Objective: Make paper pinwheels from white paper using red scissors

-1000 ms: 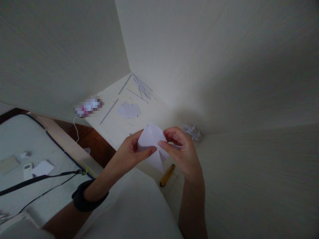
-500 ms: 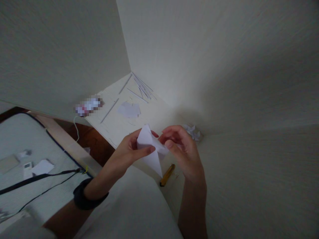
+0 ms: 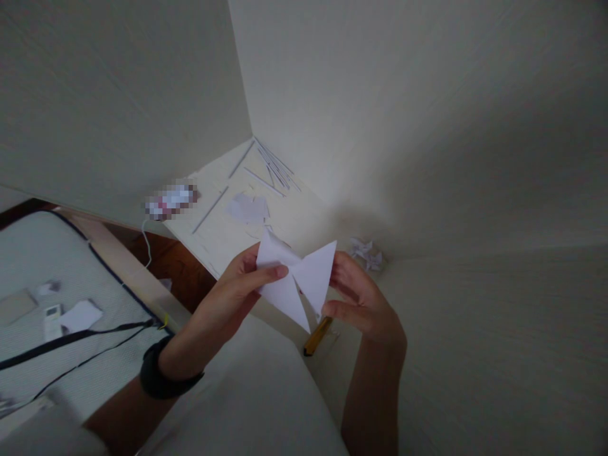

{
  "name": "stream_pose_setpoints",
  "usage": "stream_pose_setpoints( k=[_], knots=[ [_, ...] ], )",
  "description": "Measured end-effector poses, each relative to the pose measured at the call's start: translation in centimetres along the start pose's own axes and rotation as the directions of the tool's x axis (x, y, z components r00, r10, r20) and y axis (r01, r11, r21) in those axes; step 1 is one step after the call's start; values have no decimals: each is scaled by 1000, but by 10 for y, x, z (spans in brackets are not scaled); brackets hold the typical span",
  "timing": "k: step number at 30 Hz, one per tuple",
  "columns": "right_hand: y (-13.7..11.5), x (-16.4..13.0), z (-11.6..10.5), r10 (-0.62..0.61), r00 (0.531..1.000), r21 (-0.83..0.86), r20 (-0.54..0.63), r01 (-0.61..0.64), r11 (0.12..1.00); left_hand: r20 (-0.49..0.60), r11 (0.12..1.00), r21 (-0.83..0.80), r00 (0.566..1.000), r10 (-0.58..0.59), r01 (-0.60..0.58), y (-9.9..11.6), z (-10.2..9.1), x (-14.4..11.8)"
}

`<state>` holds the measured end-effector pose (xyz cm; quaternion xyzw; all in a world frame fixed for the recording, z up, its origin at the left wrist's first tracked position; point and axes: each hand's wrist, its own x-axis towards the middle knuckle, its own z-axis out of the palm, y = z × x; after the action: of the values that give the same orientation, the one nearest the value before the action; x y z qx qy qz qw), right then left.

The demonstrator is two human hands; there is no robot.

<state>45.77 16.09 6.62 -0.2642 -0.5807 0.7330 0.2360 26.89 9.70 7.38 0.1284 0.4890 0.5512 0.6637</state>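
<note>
A folded piece of white paper with two pointed, triangular flaps is held up in front of me. Its left part is pinched by my left hand, the thumb flat on top and the fingers behind. My right hand grips the edge of the right flap, its thumb near the lower corner and its fingers partly hidden behind the paper. A narrow gap separates the two flaps toward the bottom. Just below the right flap lies a yellow utility knife, its upper end covered by the paper.
On the white table are thin white paper sticks and paper scraps. Crumpled paper sits by the wall at right. A blurred-out object with a white cord lies at the left edge. A bed stands further left.
The right flap of the paper has swung outward and now lies spread flat. My right hand has moved slightly right and down with it; my left hand keeps its hold.
</note>
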Motion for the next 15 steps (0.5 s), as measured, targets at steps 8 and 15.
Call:
stream_pose_setpoints(
  k=[8,15],
  knots=[
    [12,-1,-5,-105,992,62,64,101,993,18,1000,-19,1000,-25,25,-3,0,0],
    [4,4,1,0,999,-10,52,1,1000,-28,995,91,999,41,-38,-3,3,-2]
  ],
)
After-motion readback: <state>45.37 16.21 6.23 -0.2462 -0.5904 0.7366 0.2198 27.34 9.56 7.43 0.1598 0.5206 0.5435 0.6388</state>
